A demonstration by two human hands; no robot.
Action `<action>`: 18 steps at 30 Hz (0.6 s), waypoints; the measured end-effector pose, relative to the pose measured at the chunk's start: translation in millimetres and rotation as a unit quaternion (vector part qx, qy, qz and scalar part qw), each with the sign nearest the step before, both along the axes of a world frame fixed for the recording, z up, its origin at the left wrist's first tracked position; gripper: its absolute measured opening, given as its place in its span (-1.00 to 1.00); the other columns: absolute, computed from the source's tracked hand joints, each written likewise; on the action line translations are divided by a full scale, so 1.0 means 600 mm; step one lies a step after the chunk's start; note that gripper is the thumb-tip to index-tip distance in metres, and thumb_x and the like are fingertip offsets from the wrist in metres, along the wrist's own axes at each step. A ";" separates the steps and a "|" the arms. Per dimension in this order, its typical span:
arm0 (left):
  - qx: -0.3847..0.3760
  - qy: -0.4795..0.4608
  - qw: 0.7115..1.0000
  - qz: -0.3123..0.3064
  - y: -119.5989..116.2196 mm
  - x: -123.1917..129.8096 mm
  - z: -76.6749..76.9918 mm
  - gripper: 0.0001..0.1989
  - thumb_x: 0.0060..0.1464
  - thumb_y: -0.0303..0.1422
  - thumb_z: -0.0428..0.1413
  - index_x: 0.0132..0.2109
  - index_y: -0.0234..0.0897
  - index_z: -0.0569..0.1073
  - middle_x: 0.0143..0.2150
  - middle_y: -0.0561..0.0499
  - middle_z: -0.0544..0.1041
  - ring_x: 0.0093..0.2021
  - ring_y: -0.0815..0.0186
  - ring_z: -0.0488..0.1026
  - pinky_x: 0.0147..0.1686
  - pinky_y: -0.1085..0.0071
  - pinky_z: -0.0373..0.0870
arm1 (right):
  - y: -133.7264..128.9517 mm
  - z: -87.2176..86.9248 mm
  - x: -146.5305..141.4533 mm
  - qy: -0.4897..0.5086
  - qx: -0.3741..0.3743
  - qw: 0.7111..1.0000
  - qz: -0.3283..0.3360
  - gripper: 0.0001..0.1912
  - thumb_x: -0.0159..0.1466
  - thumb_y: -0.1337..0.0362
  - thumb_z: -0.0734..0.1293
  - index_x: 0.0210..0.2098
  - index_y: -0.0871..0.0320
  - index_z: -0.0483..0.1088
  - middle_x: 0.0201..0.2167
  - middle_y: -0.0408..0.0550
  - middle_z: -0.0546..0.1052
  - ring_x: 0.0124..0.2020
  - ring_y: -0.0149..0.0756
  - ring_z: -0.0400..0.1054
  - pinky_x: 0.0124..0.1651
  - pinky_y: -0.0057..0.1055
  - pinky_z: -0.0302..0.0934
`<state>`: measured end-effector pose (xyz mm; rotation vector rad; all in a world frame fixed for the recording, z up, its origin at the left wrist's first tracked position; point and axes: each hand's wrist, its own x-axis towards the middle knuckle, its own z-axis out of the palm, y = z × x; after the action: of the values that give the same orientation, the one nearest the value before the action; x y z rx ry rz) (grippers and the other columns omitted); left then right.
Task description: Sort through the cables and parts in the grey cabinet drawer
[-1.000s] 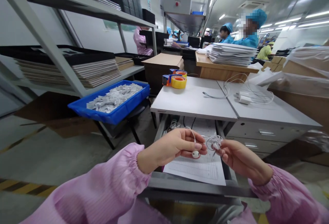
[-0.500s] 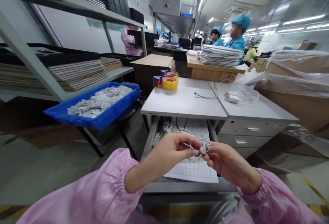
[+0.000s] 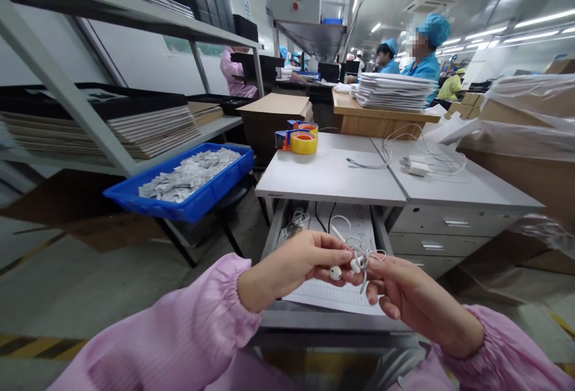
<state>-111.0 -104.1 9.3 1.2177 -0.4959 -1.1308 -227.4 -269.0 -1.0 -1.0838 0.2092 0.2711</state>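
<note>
- While the left sleeve (image 3: 171,325) is filling the lower left of the frame, the left hand (image 3: 309,256) is angling up from it to the lower centre, its wrist lying nearly straight and its back turning upward
- Just right of that, the left thumb and fingers are closing on part of the white earphones (image 3: 356,265), which are hanging at lower centre over the open drawer (image 3: 323,320) and its printed sheet (image 3: 330,298); one earbud (image 3: 335,273) is dangling just below the left fingertips, and another is sitting beside them, close to the gathered cable (image 3: 365,257)
- Between the hands, the step in hand is apparently one of arranging or loosening that cable, since its loops are sticking out in several directions; which of the two, the loops are not making clear
- Judging by this, the next move is calling for a steady left grip, with the right fingertips singling out one strand and not tugging on the earbuds
- Right of centre, the right hand (image 3: 417,298) is leaning in from the lower right, its upper fingertips touching the loops and its lower fingers curling loosely, apart from the cable; whether the upper ones are actually pinching a strand, I cannot tell
- At lower right, the right sleeve (image 3: 512,346) is gathering around the wrist, with the forearm slanting up and leftward
</note>
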 end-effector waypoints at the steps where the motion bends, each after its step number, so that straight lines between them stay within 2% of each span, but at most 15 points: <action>1: 0.004 -0.004 1.000 0.005 0.000 -0.001 0.000 -0.81 -0.07 -0.32 0.28 -0.33 -0.36 0.52 -0.42 -0.02 0.54 -0.40 0.39 0.49 -0.40 0.52 0.42 | 0.000 -0.001 0.000 0.000 -0.008 1.000 -0.004 -0.80 0.26 0.21 0.32 -0.29 0.25 0.45 -0.22 0.01 0.54 -0.48 -0.58 0.40 -0.67 -0.77 0.11; 4: 0.011 -0.058 0.998 -0.005 -0.002 -0.007 0.003 -0.81 -0.03 -0.33 0.26 -0.27 -0.36 0.53 -0.40 -0.01 0.55 -0.42 0.44 0.46 -0.40 0.56 0.40 | 0.001 -0.007 0.002 0.002 -0.049 0.999 -0.022 -0.71 0.24 0.10 0.33 -0.28 0.25 0.43 -0.23 0.02 0.54 -0.51 -0.54 0.43 -0.72 -0.75 0.05; 8: 0.022 -0.113 0.993 -0.022 -0.003 -0.010 0.002 -0.79 0.01 -0.28 0.24 -0.28 -0.36 0.55 -0.42 0.01 0.53 -0.40 0.46 0.45 -0.37 0.58 0.40 | 0.001 -0.019 0.009 0.018 -0.129 0.991 -0.043 -0.59 0.12 -0.04 0.39 -0.32 0.18 0.30 -0.36 -0.05 0.55 -0.56 -0.38 0.48 -0.78 -0.69 0.00; 10: 0.030 -0.083 0.996 -0.020 -0.005 -0.008 -0.002 -0.79 -0.01 -0.27 0.25 -0.32 -0.37 0.55 -0.42 0.00 0.54 -0.40 0.43 0.48 -0.37 0.55 0.42 | -0.002 -0.022 0.012 0.004 -0.161 0.986 -0.048 -0.54 0.07 -0.07 0.41 -0.35 0.16 0.24 -0.45 -0.11 0.54 -0.59 -0.32 0.48 -0.78 -0.66 0.00; 13: 0.033 0.007 0.999 -0.016 -0.006 -0.003 -0.007 -0.78 -0.08 -0.28 0.30 -0.36 -0.36 0.52 -0.42 -0.01 0.55 -0.38 0.36 0.52 -0.39 0.52 0.45 | -0.014 -0.023 0.014 -0.034 -0.205 0.977 -0.058 -0.54 0.05 -0.07 0.42 -0.39 0.17 0.24 -0.55 -0.15 0.50 -0.65 -0.36 0.43 -0.77 -0.64 -0.01; 18: 0.038 0.100 0.994 -0.009 -0.006 -0.001 -0.007 -0.73 -0.18 -0.28 0.35 -0.40 -0.37 0.49 -0.44 -0.02 0.55 -0.41 0.39 0.52 -0.45 0.57 0.43 | -0.032 -0.018 0.012 -0.070 -0.296 0.950 -0.070 -0.59 0.11 -0.06 0.39 -0.39 0.20 0.34 -0.50 -0.09 0.51 -0.63 -0.43 0.38 -0.72 -0.60 0.01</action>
<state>-111.4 -107.5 4.9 1.1529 -0.3152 -1.2824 -220.1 -288.0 -11.8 -1.6687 0.2457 -0.0047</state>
